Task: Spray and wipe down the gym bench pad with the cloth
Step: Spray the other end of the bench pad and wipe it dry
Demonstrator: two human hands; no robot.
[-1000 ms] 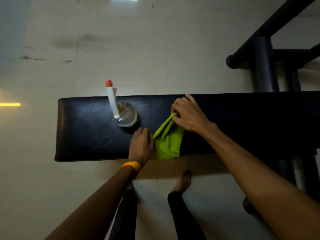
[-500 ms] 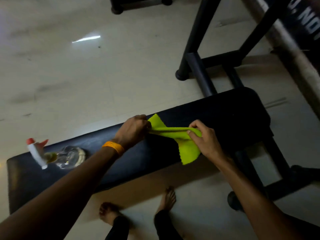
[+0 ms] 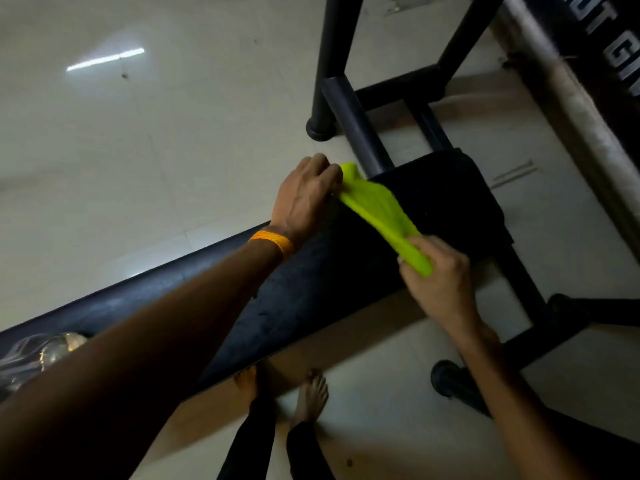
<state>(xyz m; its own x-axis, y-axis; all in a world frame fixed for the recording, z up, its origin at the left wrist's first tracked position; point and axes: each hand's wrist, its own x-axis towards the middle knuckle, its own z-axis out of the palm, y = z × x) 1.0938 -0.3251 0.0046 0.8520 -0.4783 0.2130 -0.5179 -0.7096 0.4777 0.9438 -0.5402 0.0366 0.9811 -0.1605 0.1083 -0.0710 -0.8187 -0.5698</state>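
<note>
The cloth (image 3: 377, 209) had been carried to the end of the desk (image 3: 311, 289) and was held stretched over it, gripped by the left hand (image 3: 304, 199) and right hand (image 3: 440, 278), so wiping was judged near.

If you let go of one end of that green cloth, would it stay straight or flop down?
Probably flop. The cloth looks straight only because the left hand and right hand pull its ends apart, and it bunches and creases where they grip it. It is likely light too, since it hardly sags between them over the bench pad.
</note>
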